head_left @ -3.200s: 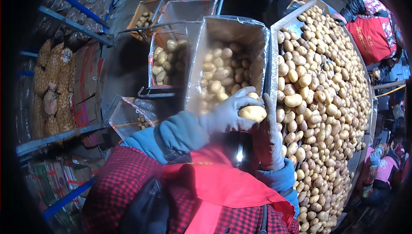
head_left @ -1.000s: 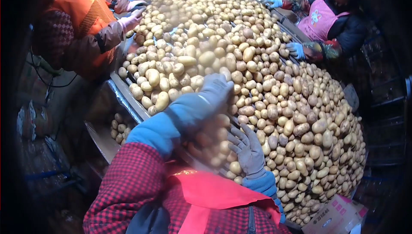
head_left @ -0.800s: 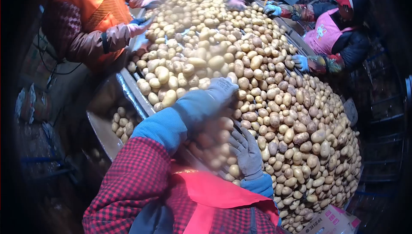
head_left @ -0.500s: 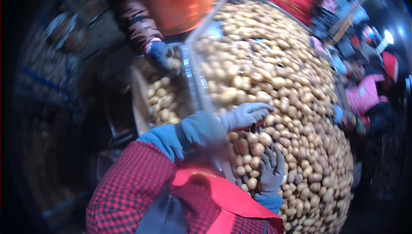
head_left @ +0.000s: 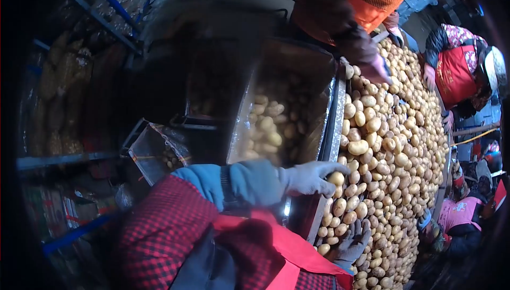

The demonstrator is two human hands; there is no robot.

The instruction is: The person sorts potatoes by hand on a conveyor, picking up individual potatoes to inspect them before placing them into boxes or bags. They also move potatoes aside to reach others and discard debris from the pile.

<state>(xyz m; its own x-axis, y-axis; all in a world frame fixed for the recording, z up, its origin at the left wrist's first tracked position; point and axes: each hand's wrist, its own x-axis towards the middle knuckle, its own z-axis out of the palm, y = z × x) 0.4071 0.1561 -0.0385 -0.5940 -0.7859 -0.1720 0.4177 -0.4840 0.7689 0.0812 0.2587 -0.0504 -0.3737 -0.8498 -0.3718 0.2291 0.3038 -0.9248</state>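
Note:
A large heap of potatoes (head_left: 390,183) covers the sorting table in front of me. My left hand (head_left: 311,177), in a pale work glove, is at the table's near edge with its thumb and fingers closed round a potato (head_left: 336,178). Lower in the view, my right hand (head_left: 353,243), in a dark-palmed glove, lies among the potatoes with its fingers spread. No potato shows in its grasp.
Beside the table's metal edge (head_left: 330,125) stands a lined bin (head_left: 241,125) partly filled with potatoes. A smaller crate (head_left: 159,154) is further left. Co-workers in an orange apron (head_left: 385,0) and a red apron (head_left: 454,80) work along the heap, others at right.
My view has swung left, bringing more of the bins into sight. My left hand has gone from lying over the heap to gripping a potato by the table edge. My right hand stays on the potatoes.

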